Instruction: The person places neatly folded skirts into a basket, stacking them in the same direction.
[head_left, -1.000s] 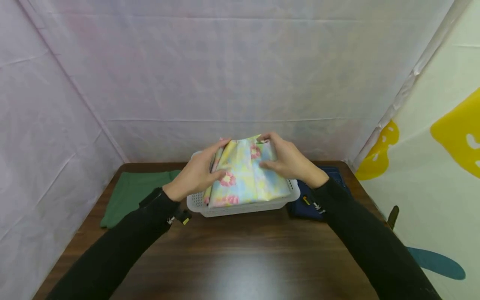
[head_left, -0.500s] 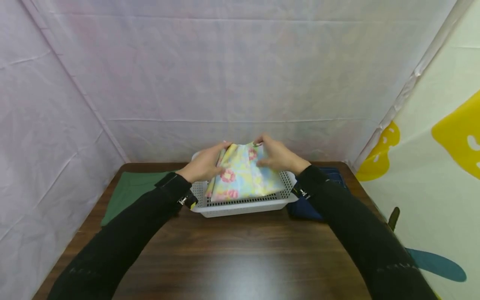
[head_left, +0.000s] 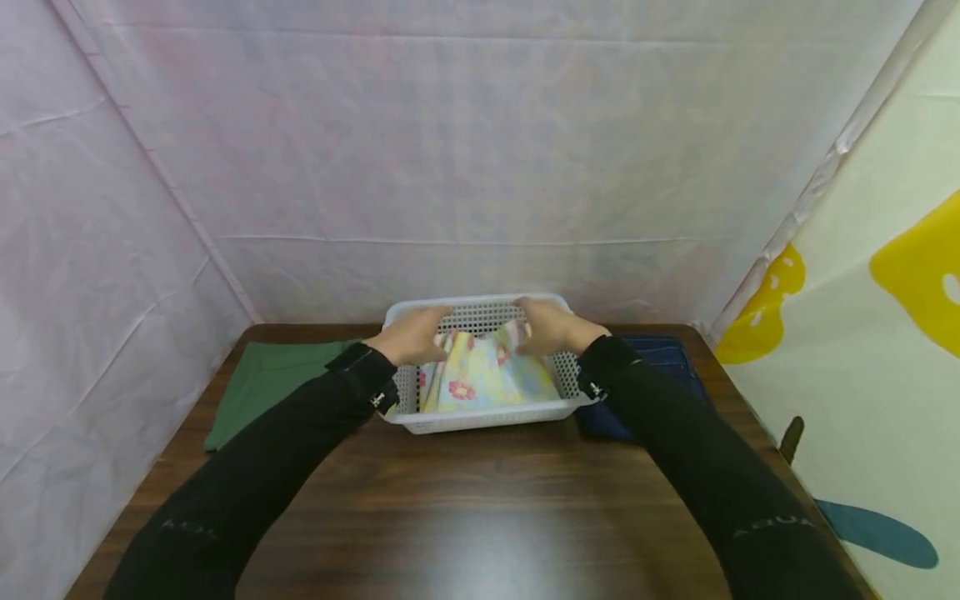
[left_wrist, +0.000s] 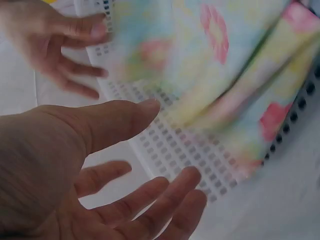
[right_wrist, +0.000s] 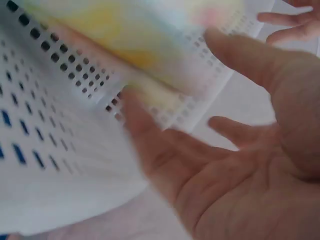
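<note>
A folded floral cloth [head_left: 480, 375], pastel yellow and blue with pink flowers, lies inside a white perforated plastic basket [head_left: 480, 419]. At the basket's left side is my left hand [head_left: 414, 335], thumb and fingers spread apart with nothing between them in the left wrist view. My right hand [head_left: 553, 327] hovers over the right side, its fingers likewise parted and holding nothing in the right wrist view. Both hands are beside the far part of the cloth [left_wrist: 215, 55], whose far edge is slightly rumpled. The cloth's far portion looks blurred in the wrist views.
Left of the basket lies a folded green cloth [head_left: 281, 371], partly behind the left sleeve. Folded dark blue denim [head_left: 660, 358] lies to the right, partly under the right forearm. The brown wooden table [head_left: 465, 517] meets a white fabric wall [head_left: 480, 150] at the back.
The floral cloth has gone down into the basket, away from both hands. My fingers have released it and parted. The basket's far rim now shows.
</note>
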